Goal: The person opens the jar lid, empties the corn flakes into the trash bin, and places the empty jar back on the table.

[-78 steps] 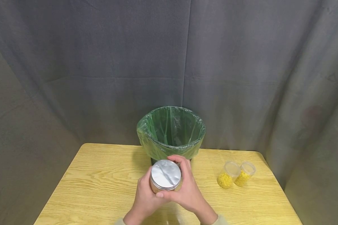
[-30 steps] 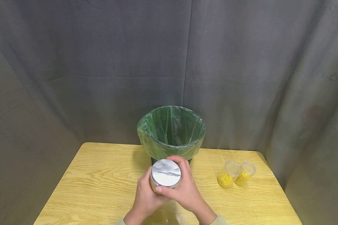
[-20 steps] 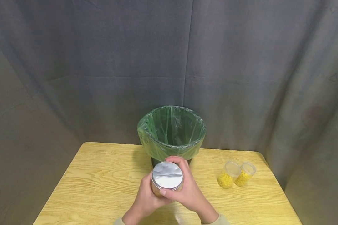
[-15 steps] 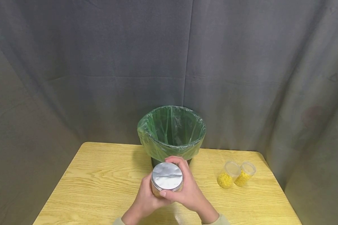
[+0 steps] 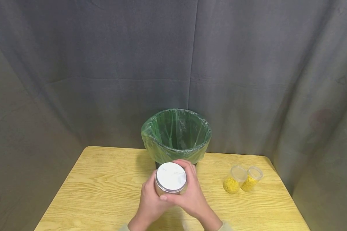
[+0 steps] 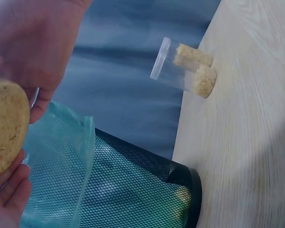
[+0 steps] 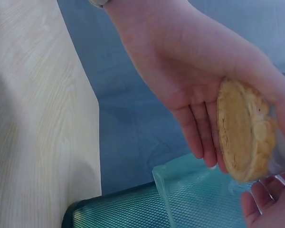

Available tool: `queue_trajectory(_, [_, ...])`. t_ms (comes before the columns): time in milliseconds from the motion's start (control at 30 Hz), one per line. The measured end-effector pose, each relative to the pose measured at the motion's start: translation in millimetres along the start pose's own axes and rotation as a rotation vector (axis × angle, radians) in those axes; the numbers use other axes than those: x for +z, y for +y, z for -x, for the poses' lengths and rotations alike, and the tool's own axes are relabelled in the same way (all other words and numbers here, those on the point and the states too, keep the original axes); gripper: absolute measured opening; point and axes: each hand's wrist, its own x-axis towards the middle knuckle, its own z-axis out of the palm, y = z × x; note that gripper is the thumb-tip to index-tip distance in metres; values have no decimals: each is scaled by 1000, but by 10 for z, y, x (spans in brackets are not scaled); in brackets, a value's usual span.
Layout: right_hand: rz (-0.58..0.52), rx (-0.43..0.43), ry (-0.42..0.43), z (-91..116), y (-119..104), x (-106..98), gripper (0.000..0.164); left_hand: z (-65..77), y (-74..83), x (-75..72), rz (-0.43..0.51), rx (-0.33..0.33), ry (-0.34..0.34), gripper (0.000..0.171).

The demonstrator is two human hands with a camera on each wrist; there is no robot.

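Note:
In the head view, a clear jar [image 5: 159, 191] with a silver lid [image 5: 171, 175] is held up off the table, near its front middle. My left hand [image 5: 151, 199] grips the jar's left side and underside. My right hand [image 5: 191, 194] curls round the right side, its thumb at the front near the lid's rim and a finger behind. Bright glare lies on the lid. In the left wrist view the jar's base [image 6: 7, 126] shows tan, flaky contents. The right wrist view shows that filling [image 7: 244, 130] low in the jar, with fingers about it.
A mesh waste bin [image 6: 133, 190] with a green bag [image 5: 153, 146] over its rim stands just behind my hands. Two clear lidded jars [image 5: 238, 173] [image 5: 254, 172] with yellow contents stand side by side on the right of the wooden table [image 5: 104, 186]. Grey curtains [image 5: 118, 64] surround it.
The jar has risen slightly in the head view over the last half second and its tilt has shifted. The lid's creased grey reflection has turned mostly white. Both hands keep their hold.

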Motion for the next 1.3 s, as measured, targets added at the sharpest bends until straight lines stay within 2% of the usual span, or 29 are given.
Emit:
queue_trajectory(133, [23, 28, 17, 3, 11, 28, 84, 5, -13, 11, -63, 26, 6, 77])
queue_trajectory(267, [14, 36, 14, 4, 4, 25, 80, 3, -16, 6, -53, 46, -21, 76])
queue_trajectory(433, [-37, 11, -25, -7, 15, -11, 78, -27, 56, -20, 74, 75, -91, 74])
queue_trajectory(600, [-72, -60, -59, -22, 20, -47, 73, -95, 253, -93, 249, 103, -199, 70])
queue_trajectory(700, [-80, -99, -66, -31, -31, -68, 72, -115, 319, -132, 320, 86, -257, 68])
queue_trajectory(800, [-71, -111, -71, -40, -113, -94, 75, -114, 324, -146, 378, 60, -281, 67])
queue_trajectory(900, [-50, -111, -69, -36, -112, -103, 83, -108, 310, -146, 380, 50, -260, 64])
queue_trajectory(1000, [-29, -97, -50, -15, 25, -76, 91, -107, 310, -138, 332, 51, -207, 61])
queue_trajectory(1167, [1, -75, 7, -3, 14, -33, 89, -72, 235, -78, 178, 30, -77, 69])
queue_trajectory(1300, [31, -76, 54, -14, -143, -15, 88, -23, 108, -8, 10, 6, 15, 75])
